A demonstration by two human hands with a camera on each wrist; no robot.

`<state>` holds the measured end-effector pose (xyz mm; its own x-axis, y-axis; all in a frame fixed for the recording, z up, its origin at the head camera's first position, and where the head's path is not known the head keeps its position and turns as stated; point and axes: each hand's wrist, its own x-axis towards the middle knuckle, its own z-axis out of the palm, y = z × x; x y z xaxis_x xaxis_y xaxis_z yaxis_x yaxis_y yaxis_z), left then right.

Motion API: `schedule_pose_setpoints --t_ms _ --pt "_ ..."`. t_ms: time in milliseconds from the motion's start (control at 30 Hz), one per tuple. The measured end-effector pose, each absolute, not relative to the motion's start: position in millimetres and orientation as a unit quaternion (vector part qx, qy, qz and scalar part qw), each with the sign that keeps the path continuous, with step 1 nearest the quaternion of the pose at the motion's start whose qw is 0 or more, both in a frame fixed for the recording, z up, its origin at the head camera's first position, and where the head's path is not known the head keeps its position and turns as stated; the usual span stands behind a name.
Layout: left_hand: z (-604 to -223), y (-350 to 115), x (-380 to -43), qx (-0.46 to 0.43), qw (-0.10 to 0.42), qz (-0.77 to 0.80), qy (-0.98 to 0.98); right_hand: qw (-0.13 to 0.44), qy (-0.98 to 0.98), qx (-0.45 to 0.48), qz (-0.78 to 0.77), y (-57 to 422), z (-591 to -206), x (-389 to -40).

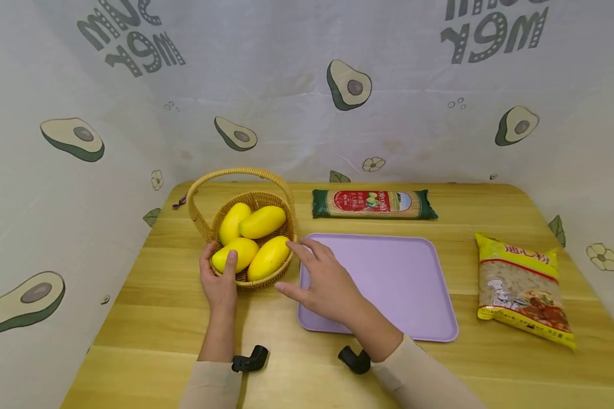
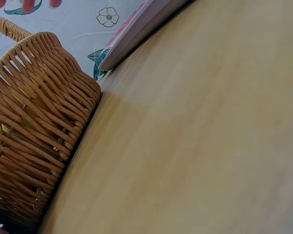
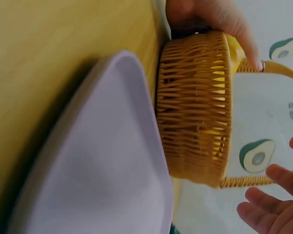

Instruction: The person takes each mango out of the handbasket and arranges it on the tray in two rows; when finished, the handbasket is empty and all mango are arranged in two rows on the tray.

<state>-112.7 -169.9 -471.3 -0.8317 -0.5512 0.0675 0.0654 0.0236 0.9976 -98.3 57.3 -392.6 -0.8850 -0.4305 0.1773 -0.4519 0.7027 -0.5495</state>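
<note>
A wicker basket [image 1: 253,196] with a tall arched handle stands at the left of the table and holds several yellow mangoes [image 1: 262,222]. My left hand [image 1: 222,284] grips its front left side, fingers along the outside and thumb reaching over the rim beside the nearest mango [image 1: 243,250]. Spread and holding nothing, my right hand [image 1: 327,281] hovers at the right of the basket, above the left part of a lilac tray [image 1: 394,284]. In the right wrist view, the fingers of that hand [image 3: 278,209] are apart from the woven wall.
A pack of spaghetti [image 1: 373,204] lies behind the tray. To the right rests a yellow bag of pasta [image 1: 524,289]. A small purple item [image 1: 179,202] sits at the back left edge, and an avocado-print curtain [image 1: 286,85] hangs around the wooden table [image 1: 148,318].
</note>
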Motion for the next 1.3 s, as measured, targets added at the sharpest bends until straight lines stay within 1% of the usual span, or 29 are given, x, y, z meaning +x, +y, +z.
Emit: schedule_pose_setpoints --t_ms 200,300,467,733,967,1300 --pt "-474.9 -170.4 -109.5 0.163 0.193 -0.714 -0.653 -0.002 -0.912 0.284 0.296 34.5 -388.1 -123.0" --pt "-474.6 -170.9 -110.1 0.145 0.184 -0.742 -0.628 -0.018 -0.904 0.317 0.287 24.4 -388.1 -136.7" --pt "-473.6 -172.5 -111.5 0.128 0.172 -0.762 -0.611 -0.044 -0.894 0.368 0.252 11.0 -390.8 -156.3" --pt "-473.5 -173.7 -113.7 0.127 0.169 -0.767 -0.606 -0.085 -0.886 0.401 0.218 1.4 -390.2 -181.6" --pt "-473.8 -173.5 -112.6 0.137 0.165 -0.763 -0.610 -0.116 -0.872 0.434 0.196 0.1 -386.8 -196.2" --pt "-473.4 -173.3 -111.6 0.143 0.167 -0.754 -0.619 -0.168 -0.869 0.438 0.158 -2.1 -383.6 -203.0"
